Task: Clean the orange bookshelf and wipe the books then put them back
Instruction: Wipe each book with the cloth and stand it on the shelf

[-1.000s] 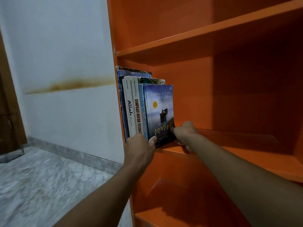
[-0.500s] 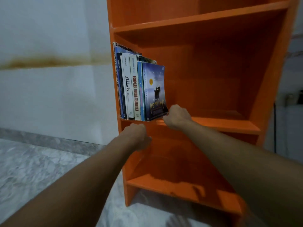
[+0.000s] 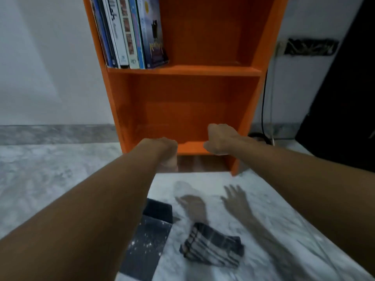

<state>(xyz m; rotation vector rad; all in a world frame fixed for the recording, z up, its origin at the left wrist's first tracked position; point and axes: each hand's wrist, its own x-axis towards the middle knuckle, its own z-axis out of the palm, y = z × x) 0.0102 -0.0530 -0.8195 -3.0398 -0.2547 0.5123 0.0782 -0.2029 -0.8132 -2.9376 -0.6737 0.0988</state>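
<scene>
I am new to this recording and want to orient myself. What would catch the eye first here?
The orange bookshelf fills the middle, with a row of books standing at the left of its upper shelf. The left hand and right hand are stretched out in front of its lowest shelf, apparently holding nothing. A checked cloth lies on the pale floor below them.

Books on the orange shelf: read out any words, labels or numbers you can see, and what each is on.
No text can be quoted with confidence.
white spine: dark script lettering, cut off by the top of the frame, too blurred to read.
cream spine: reddish print, blurred, unreadable.
blue front cover: yellow title, blurred, unreadable.
Marks at the spines' lower ends: too small to read.
</scene>
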